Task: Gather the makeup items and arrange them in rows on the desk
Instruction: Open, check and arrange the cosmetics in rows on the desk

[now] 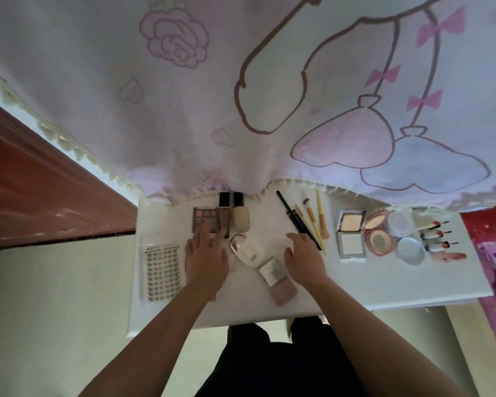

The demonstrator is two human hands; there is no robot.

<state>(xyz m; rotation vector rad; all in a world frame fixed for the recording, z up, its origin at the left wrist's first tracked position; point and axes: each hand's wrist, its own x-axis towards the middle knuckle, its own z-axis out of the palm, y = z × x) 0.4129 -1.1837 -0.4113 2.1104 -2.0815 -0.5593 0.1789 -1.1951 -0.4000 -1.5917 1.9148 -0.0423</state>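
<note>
Though a fringed curtain [241,81] covers its 12 o'clock edge, desk [384,287]: white, smooth, rectangular.
Curtain: thin pale cloth printed with a pink rose, hearts and bows.
Lash sheet [161,270]: clear flat packet at the desk's 9 o'clock, rows of small dark lashes; the header reads roughly "XO-O", too blurred to be sure.
Eyeshadow palette [205,217]: flat rectangle with brown and beige pans, at 11 o'clock.
Foundation bottles [240,214]: two with black caps, one square and tan, one rounded and cream, touching the palette's 3 o'clock side.
White case [249,252]: glossy, rounded corners, between the hands.
Pink box [278,279]: matte, with a pale label I cannot read, at 5 o'clock of the case.
Pencils and brushes [309,222]: black sticks and yellow handles, fanned at 12 o'clock of the right hand.
Compacts [351,233]: one square and silver, one round and rose-gold, both lying open at 3 o'clock.
Left hand [205,259]: palm down, fingers straight, the tips resting on the palette; grips nothing.
Right hand [305,257]: palm down, fingers loosely spread, holds nothing, just beside the pencils; contact with the desk cannot be told.
</note>
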